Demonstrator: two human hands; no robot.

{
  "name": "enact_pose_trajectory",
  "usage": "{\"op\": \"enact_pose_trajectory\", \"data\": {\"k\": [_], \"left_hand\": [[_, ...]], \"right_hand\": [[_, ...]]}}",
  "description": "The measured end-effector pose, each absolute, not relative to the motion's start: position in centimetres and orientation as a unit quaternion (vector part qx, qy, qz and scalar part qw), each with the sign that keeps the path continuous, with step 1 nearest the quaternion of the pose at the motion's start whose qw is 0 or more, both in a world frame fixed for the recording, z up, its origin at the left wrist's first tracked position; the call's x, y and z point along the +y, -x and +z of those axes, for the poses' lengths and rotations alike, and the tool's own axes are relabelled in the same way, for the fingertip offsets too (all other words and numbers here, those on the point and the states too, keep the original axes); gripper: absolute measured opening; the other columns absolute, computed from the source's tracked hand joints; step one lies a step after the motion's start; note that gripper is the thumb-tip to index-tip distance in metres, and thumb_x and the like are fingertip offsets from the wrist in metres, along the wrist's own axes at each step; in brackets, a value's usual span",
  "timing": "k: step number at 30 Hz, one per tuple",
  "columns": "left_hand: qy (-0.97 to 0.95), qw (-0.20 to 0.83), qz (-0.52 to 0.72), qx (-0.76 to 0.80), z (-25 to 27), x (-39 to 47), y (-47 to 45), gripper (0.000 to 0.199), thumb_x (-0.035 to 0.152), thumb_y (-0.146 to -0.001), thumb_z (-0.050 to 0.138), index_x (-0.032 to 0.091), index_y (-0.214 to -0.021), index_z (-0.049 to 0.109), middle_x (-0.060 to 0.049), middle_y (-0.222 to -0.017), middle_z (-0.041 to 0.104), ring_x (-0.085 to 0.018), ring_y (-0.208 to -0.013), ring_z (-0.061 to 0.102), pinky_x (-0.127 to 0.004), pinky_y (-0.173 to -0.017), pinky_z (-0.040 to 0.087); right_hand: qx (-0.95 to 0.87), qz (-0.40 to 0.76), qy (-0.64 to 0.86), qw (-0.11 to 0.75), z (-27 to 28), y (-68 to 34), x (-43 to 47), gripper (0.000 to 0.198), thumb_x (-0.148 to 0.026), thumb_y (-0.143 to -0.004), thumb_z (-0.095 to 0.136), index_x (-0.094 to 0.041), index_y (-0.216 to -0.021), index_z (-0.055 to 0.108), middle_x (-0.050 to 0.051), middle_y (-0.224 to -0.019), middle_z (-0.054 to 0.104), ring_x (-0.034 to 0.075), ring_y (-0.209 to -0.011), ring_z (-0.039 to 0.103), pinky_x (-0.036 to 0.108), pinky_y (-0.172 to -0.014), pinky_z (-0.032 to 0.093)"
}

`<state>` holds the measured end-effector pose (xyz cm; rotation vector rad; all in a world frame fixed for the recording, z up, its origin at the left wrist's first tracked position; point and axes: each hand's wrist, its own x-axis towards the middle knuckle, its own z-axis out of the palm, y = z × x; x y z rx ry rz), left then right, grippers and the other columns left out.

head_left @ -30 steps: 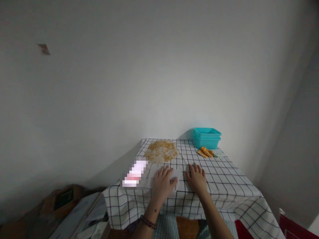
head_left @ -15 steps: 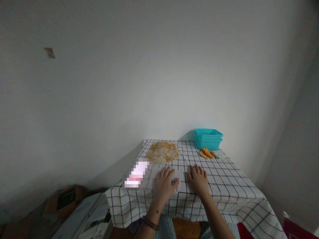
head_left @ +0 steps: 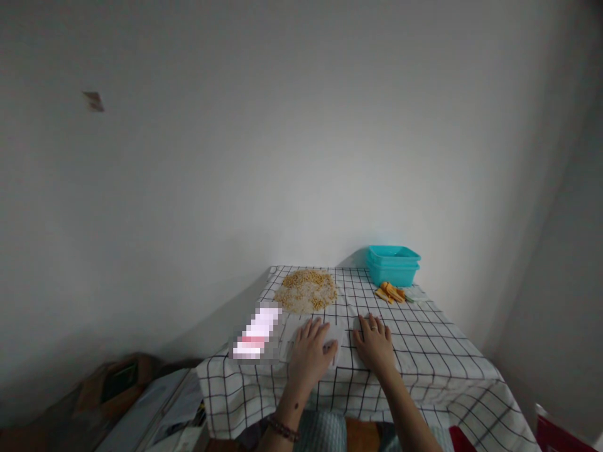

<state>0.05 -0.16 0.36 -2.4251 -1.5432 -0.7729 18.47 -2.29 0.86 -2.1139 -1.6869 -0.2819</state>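
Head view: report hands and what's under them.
Left hand flat on clear plastic sheet. Right hand flat on black-and-white checked tablecloth. Pile of yellow grains beyond; stacked teal plastic tubs far right.

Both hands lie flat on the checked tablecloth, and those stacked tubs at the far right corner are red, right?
Not quite: the stacked tubs are turquoise, as the head view shows. The left hand and right hand do lie flat on the checked tablecloth.

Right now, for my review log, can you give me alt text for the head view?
Both bare hands lie flat, palms down, on a table under a white black-checked cloth: the left hand on a clear plastic sheet, the right hand on the cloth. Beyond them lie a round heap of tan grains, orange strips and stacked turquoise plastic tubs against a plain white wall.
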Motion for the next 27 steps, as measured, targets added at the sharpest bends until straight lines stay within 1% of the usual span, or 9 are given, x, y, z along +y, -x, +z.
{"op": "enact_pose_trajectory", "data": {"k": [7,11,14,17,20,22,23,25,27], "left_hand": [[0.81,0.072,-0.25,-0.525,0.4,-0.4,-0.1,0.047,0.051,-0.088,0.039,0.033,-0.131,0.046,0.011,-0.141,0.028,-0.016,-0.132,0.019,-0.039,-0.11,0.014],[0.812,0.075,-0.254,-0.52,0.5,-0.5,0.0,0.046,0.052,-0.088,0.038,0.033,-0.129,0.047,0.01,-0.139,0.031,-0.016,-0.131,0.021,-0.039,-0.109,0.016],[0.811,0.081,-0.26,-0.518,0.5,-0.4,0.0,0.046,0.051,-0.088,0.039,0.033,-0.129,0.047,0.01,-0.14,0.03,-0.016,-0.131,0.021,-0.039,-0.108,0.016],[0.81,0.067,-0.251,-0.525,0.4,-0.3,0.0,0.047,0.05,-0.088,0.038,0.032,-0.13,0.047,0.009,-0.141,0.029,-0.017,-0.132,0.021,-0.039,-0.109,0.016],[0.813,0.069,-0.241,-0.525,0.4,-0.4,0.0,0.046,0.052,-0.088,0.039,0.033,-0.129,0.048,0.009,-0.14,0.029,-0.019,-0.132,0.02,-0.041,-0.108,0.017],[0.813,0.079,-0.245,-0.522,0.4,-0.4,-0.1,0.049,0.052,-0.088,0.038,0.031,-0.131,0.047,0.007,-0.141,0.029,-0.019,-0.132,0.021,-0.043,-0.108,0.016],[0.813,0.081,-0.25,-0.519,0.4,-0.5,0.0,0.048,0.052,-0.088,0.037,0.03,-0.13,0.048,0.007,-0.141,0.029,-0.019,-0.131,0.021,-0.042,-0.108,0.017],[0.813,0.077,-0.253,-0.518,0.4,-0.5,0.0,0.047,0.051,-0.088,0.037,0.03,-0.129,0.049,0.007,-0.14,0.03,-0.019,-0.13,0.023,-0.041,-0.108,0.018],[0.811,0.073,-0.257,-0.52,0.6,-0.5,0.0,0.047,0.051,-0.088,0.037,0.03,-0.129,0.049,0.007,-0.14,0.031,-0.019,-0.131,0.023,-0.041,-0.108,0.018]], "right_hand": [[-0.61,-0.092,0.758,0.211,0.9,-18.5,-2.2,0.05,-0.041,-0.089,0.035,-0.019,-0.133,0.045,0.014,-0.142,0.04,0.031,-0.132,0.029,0.05,-0.105,0.016],[-0.609,-0.093,0.759,0.212,0.6,-18.3,-2.4,0.05,-0.04,-0.089,0.034,-0.02,-0.134,0.043,0.014,-0.142,0.039,0.031,-0.133,0.029,0.051,-0.105,0.015],[-0.611,-0.067,0.761,0.207,1.0,-18.8,-2.0,0.049,-0.042,-0.088,0.038,-0.022,-0.133,0.045,0.014,-0.143,0.038,0.033,-0.132,0.029,0.051,-0.103,0.02],[-0.62,-0.065,0.747,0.229,3.4,-20.4,-0.7,0.049,-0.043,-0.087,0.042,-0.024,-0.132,0.044,0.014,-0.147,0.029,0.032,-0.128,0.036,0.044,-0.095,0.035],[-0.612,-0.176,0.73,0.248,7.9,-23.2,1.7,0.047,-0.036,-0.09,0.037,-0.023,-0.135,0.038,0.012,-0.149,0.023,0.031,-0.128,0.035,0.042,-0.094,0.038],[-0.612,-0.222,0.727,0.218,11.1,-25.3,3.6,0.047,-0.03,-0.089,0.039,-0.022,-0.136,0.036,0.012,-0.149,0.024,0.031,-0.126,0.036,0.042,-0.093,0.039],[-0.615,-0.232,0.728,0.197,12.4,-26.3,4.6,0.048,-0.026,-0.089,0.039,-0.021,-0.136,0.036,0.012,-0.15,0.022,0.03,-0.123,0.04,0.04,-0.091,0.041],[-0.607,-0.229,0.747,0.148,14.3,-28.2,6.4,0.049,-0.018,-0.087,0.036,-0.021,-0.137,0.036,0.012,-0.152,0.018,0.028,-0.112,0.051,0.039,-0.081,0.047],[-0.585,-0.219,0.773,0.113,15.2,-29.8,7.8,0.053,-0.013,-0.087,0.032,-0.022,-0.139,0.033,0.013,-0.152,0.016,0.028,-0.105,0.056,0.038,-0.074,0.05]]}}
